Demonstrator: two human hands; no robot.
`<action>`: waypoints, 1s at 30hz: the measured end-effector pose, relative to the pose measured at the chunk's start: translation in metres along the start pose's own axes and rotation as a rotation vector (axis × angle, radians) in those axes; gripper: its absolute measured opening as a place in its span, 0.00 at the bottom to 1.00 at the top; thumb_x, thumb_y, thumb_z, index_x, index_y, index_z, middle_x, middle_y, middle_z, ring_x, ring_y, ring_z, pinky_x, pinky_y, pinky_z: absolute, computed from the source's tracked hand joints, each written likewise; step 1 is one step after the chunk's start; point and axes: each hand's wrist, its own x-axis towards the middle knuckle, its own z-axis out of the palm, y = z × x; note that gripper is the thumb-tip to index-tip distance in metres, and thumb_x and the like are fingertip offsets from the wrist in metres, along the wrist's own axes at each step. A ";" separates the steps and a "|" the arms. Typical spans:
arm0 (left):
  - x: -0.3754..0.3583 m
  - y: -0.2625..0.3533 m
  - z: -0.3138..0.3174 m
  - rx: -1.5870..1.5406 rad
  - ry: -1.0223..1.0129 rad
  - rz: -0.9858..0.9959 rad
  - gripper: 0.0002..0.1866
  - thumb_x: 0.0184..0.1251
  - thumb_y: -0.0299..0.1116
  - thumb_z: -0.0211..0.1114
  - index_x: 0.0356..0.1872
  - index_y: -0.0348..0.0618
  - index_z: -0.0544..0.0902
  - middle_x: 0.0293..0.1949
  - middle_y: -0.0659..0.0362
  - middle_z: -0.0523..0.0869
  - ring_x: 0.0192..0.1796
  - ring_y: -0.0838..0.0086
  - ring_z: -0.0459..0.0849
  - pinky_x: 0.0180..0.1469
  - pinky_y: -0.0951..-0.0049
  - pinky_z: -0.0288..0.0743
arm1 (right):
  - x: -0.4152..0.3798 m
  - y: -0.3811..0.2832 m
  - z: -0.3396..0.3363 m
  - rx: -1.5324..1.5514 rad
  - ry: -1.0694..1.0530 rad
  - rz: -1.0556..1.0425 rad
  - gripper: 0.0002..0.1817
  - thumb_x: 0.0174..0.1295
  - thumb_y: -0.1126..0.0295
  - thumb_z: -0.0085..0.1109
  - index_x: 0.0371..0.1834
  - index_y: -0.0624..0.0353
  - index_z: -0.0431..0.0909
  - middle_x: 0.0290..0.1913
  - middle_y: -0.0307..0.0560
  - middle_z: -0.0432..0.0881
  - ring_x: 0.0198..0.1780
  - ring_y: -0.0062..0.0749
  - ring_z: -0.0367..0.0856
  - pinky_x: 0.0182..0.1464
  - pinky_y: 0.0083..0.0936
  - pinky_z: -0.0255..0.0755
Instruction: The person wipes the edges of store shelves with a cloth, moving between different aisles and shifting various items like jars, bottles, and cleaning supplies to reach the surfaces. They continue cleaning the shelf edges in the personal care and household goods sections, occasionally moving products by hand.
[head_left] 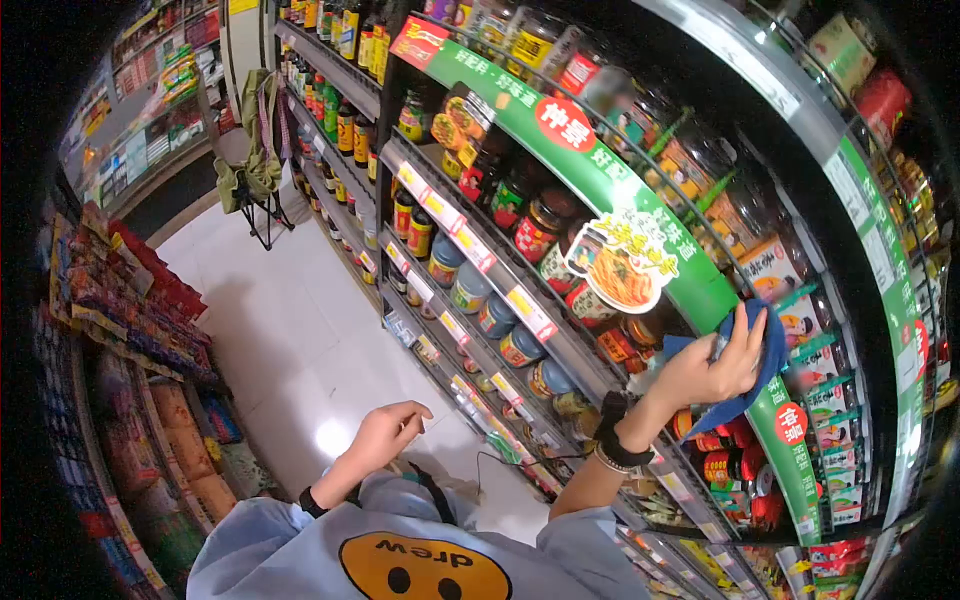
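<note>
My right hand (728, 362) is closed on a blue cloth (765, 345) and presses it against the green printed strip (690, 270) along the shelf edge. Part of the cloth hangs below the hand. A cut-out noodle-bowl sign (625, 265) is fixed to the strip up and to the left of that hand. My left hand (392, 432) hangs over the floor near my body, its fingers loosely bent and apart, with nothing in it. Just under the strip stand jars with red labels (722, 465), close to my right forearm. Packets (828, 400) line the shelf behind the cloth.
Shelves of sauce jars (470, 290) run along my right side, with price-tag rails (480, 255) jutting out. Bottles (345, 130) fill a further rack. A green folding chair (250, 165) stands in the aisle on a white tiled floor (290, 330). Packaged goods (120, 290) line the left.
</note>
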 end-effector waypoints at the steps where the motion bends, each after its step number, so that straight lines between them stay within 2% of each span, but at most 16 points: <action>1: 0.003 -0.002 -0.008 -0.004 0.014 0.003 0.09 0.60 0.27 0.53 0.39 0.41 0.81 0.26 0.55 0.83 0.25 0.69 0.81 0.32 0.71 0.75 | -0.002 0.000 0.003 0.012 0.007 -0.005 0.19 0.49 0.80 0.50 0.45 0.55 0.81 0.55 0.46 0.78 0.50 0.44 0.77 0.54 0.36 0.61; 3: 0.002 -0.004 -0.022 0.046 0.010 0.032 0.09 0.62 0.25 0.52 0.39 0.40 0.80 0.26 0.56 0.84 0.29 0.73 0.84 0.32 0.74 0.76 | -0.007 0.003 0.005 -0.005 0.037 0.007 0.19 0.49 0.80 0.50 0.44 0.55 0.81 0.55 0.47 0.78 0.51 0.43 0.77 0.54 0.36 0.61; 10: -0.007 -0.032 -0.041 0.004 0.058 0.006 0.09 0.62 0.25 0.53 0.39 0.40 0.81 0.26 0.55 0.84 0.29 0.73 0.84 0.33 0.74 0.76 | -0.020 0.016 0.010 -0.059 0.127 -0.096 0.11 0.54 0.74 0.50 0.37 0.54 0.82 0.46 0.43 0.82 0.46 0.37 0.79 0.46 0.33 0.61; 12: -0.009 -0.040 -0.043 -0.004 0.097 -0.038 0.09 0.60 0.28 0.53 0.37 0.42 0.81 0.29 0.53 0.83 0.28 0.65 0.82 0.33 0.68 0.75 | -0.023 0.022 0.014 -0.052 0.163 -0.141 0.11 0.54 0.72 0.48 0.36 0.54 0.82 0.45 0.43 0.83 0.45 0.36 0.79 0.46 0.33 0.61; 18: -0.006 -0.057 -0.064 -0.044 0.147 -0.124 0.09 0.60 0.28 0.54 0.37 0.42 0.81 0.29 0.53 0.83 0.28 0.64 0.82 0.34 0.68 0.75 | -0.024 0.032 0.024 -0.026 0.330 -0.260 0.11 0.53 0.71 0.47 0.30 0.59 0.81 0.37 0.47 0.84 0.38 0.38 0.81 0.43 0.29 0.63; 21: 0.008 -0.075 -0.078 -0.042 0.163 -0.144 0.08 0.60 0.28 0.54 0.37 0.41 0.81 0.28 0.53 0.83 0.28 0.64 0.82 0.33 0.68 0.75 | -0.027 0.037 0.027 -0.009 0.370 -0.290 0.11 0.54 0.72 0.45 0.30 0.62 0.80 0.37 0.50 0.84 0.38 0.38 0.80 0.43 0.29 0.64; 23: 0.022 -0.084 -0.091 -0.035 0.169 -0.143 0.08 0.60 0.28 0.55 0.37 0.41 0.81 0.28 0.53 0.83 0.28 0.65 0.82 0.33 0.68 0.75 | -0.028 0.032 0.028 -0.034 0.393 -0.289 0.17 0.62 0.61 0.45 0.30 0.62 0.81 0.36 0.48 0.84 0.38 0.39 0.81 0.45 0.31 0.66; 25: 0.040 -0.089 -0.106 -0.048 0.190 -0.148 0.08 0.60 0.28 0.55 0.37 0.41 0.81 0.27 0.53 0.83 0.28 0.64 0.82 0.33 0.68 0.75 | -0.027 0.034 0.026 -0.061 0.373 -0.321 0.14 0.61 0.69 0.46 0.29 0.64 0.80 0.35 0.51 0.84 0.39 0.42 0.81 0.44 0.32 0.69; 29: 0.090 -0.105 -0.140 -0.040 0.189 -0.117 0.08 0.60 0.29 0.54 0.37 0.41 0.81 0.26 0.53 0.82 0.27 0.62 0.82 0.33 0.66 0.74 | -0.026 0.035 0.024 -0.083 0.334 -0.303 0.11 0.57 0.76 0.45 0.30 0.69 0.79 0.36 0.56 0.83 0.39 0.45 0.81 0.44 0.34 0.71; 30: 0.106 -0.103 -0.154 0.033 0.165 -0.077 0.08 0.60 0.29 0.54 0.37 0.41 0.80 0.26 0.52 0.82 0.28 0.60 0.82 0.33 0.65 0.74 | -0.026 0.024 0.020 -0.227 0.291 -0.276 0.11 0.57 0.76 0.45 0.31 0.70 0.79 0.37 0.57 0.83 0.40 0.45 0.82 0.44 0.35 0.72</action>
